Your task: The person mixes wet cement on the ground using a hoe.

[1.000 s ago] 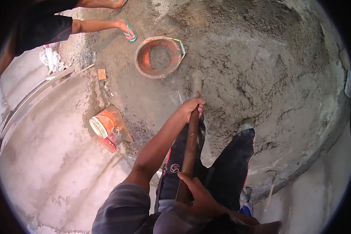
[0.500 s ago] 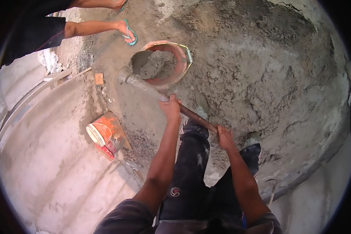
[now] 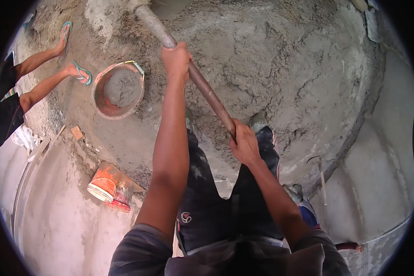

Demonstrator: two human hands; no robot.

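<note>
A long-handled hoe [image 3: 209, 94] crosses the view diagonally. My left hand [image 3: 176, 60] is closed around its upper shaft. Lower down, near the shaft's end, my right hand [image 3: 246, 141] grips it as well. The hoe's head is at the top edge, partly cut off, over wet grey mortar [image 3: 271, 69]. A reddish bucket [image 3: 96, 99] with a wire handle stands left of my left hand, apart from the hoe, with grey mortar inside.
Another person's foot in a turquoise flip-flop [image 3: 80, 72] stands left of the bucket. An orange bucket [image 3: 102, 183] lies tipped at lower left, near a small wooden block [image 3: 77, 133]. A thin hooked tool [image 3: 322, 177] lies at right. My legs stand at the mortar's near edge.
The hoe has moved from over the reddish bucket up and away to the mortar at the top, both hands still on it. The mortar heap on its blade now lies in the bucket.
</note>
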